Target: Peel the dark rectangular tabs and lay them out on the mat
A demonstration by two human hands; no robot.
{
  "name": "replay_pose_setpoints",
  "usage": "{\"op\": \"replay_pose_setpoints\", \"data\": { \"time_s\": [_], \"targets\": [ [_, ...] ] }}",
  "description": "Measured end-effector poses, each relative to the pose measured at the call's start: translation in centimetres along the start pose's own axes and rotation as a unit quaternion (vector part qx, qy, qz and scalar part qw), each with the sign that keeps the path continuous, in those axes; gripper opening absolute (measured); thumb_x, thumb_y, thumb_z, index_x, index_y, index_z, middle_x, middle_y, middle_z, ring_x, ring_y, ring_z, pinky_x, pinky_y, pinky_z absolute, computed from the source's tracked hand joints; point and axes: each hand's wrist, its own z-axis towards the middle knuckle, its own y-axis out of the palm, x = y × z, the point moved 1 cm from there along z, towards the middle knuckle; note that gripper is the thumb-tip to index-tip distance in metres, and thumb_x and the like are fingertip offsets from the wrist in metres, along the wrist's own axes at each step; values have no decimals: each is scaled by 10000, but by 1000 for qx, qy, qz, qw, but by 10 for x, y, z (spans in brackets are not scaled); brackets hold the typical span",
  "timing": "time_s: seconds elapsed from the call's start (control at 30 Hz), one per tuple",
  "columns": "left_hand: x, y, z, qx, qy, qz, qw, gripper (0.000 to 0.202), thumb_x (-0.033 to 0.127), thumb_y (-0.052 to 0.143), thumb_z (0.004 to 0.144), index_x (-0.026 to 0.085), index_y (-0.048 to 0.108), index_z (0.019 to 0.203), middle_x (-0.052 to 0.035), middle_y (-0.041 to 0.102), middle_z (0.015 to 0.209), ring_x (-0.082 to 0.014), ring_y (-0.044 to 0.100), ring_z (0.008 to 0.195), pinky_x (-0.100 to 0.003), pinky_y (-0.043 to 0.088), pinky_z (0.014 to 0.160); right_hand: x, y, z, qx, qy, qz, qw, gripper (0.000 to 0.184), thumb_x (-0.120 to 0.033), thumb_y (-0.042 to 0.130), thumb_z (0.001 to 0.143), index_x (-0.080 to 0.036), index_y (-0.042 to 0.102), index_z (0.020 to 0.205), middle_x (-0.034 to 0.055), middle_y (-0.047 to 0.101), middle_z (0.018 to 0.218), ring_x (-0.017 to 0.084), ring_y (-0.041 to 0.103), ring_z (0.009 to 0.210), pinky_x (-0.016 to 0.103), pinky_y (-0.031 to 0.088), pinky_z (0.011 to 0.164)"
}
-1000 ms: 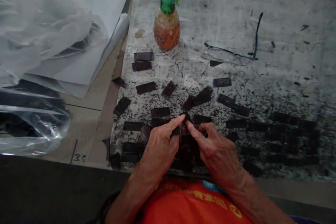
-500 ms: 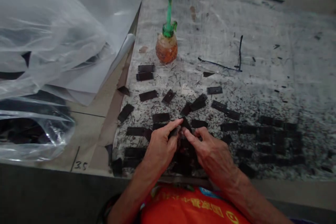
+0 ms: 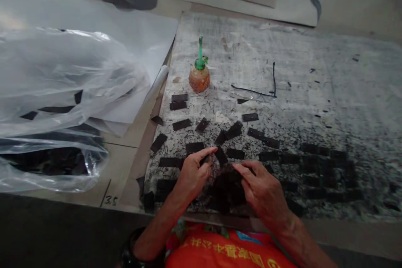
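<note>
Near the front edge of the board, my left hand (image 3: 196, 171) is curled, its index fingertip at the upper end of a small black strip (image 3: 221, 155). Something dark shows between its thumb and index finger; its kind is unclear. My right hand (image 3: 263, 184) is over the right side of a dark pile of black pieces (image 3: 228, 184), thumb and fingers drawn together. Whatever those fingers hold is hidden. Several flat black rectangular pieces (image 3: 234, 130) lie around both hands, some overlapping.
A round bottle of orange-brown liquid with a green top (image 3: 199, 80) stands beyond the hands. A thin bent black strip (image 3: 254, 91) lies to its right. Clear plastic bags (image 3: 72, 142) with black pieces are on the left. Dark scraps litter the worn board (image 3: 301, 58).
The view has tilted up, showing more of the table's far side. My right hand has drawn away rightward from the black strip between the hands; my left hand stays beside it.
</note>
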Motion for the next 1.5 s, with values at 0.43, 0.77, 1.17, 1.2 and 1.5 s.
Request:
{"op": "replay_pose_setpoints", "data": {
  "time_s": [0.43, 0.77, 1.17, 1.2, 1.5],
  "targets": [
    [9, 5, -11, -5, 63, 210, 976, 337, 292, 562, 908, 188, 517, 1226, -84, 584, 1182, -226, 608, 991, -442, 506, 847, 3, 8, 10, 40, 37, -28, 998, 363, -53, 517, 811, -202, 660, 1110, 90, 661, 1080, 243, 541, 986, 391, 411, 850],
    [5, -33, -4, -71, 146, 237, 958, 319, 304, 561, 908, 179, 538, 1200, -90, 569, 1213, -236, 588, 1034, -465, 493, 874, -14, 3, 6, 86, 143, -66, 984, 302, -83, 441, 876, -160, 669, 1058, 107, 656, 1022, 229, 561, 976, 377, 455, 833],
    [0, -49, 4, -123, 148, 234, 953, 267, 313, 554, 912, 172, 572, 1139, -79, 602, 1150, -216, 606, 985, -443, 503, 854, -24, 20, 16, 72, 188, -54, 978, 236, -151, 532, 882, -195, 672, 1068, 100, 641, 1073, 252, 548, 978, 395, 430, 851],
    [0, -50, 6, -125, 147, 230, 954, 259, 312, 549, 915, 176, 576, 1134, -77, 605, 1145, -212, 608, 981, -439, 504, 854, -23, 21, 16, 74, 193, -49, 977, 221, -161, 536, 883, -191, 672, 1055, 102, 638, 1068, 252, 548, 983, 392, 430, 853],
    [1, -60, 6, -129, 126, 211, 961, 195, 243, 531, 925, 172, 610, 1089, -61, 664, 1064, -197, 634, 957, -426, 496, 867, -8, 11, 33, 12, 192, 6, 981, 116, -175, 584, 850, -187, 625, 958, 79, 609, 946, 240, 578, 913, 360, 461, 802]
  ]
}}
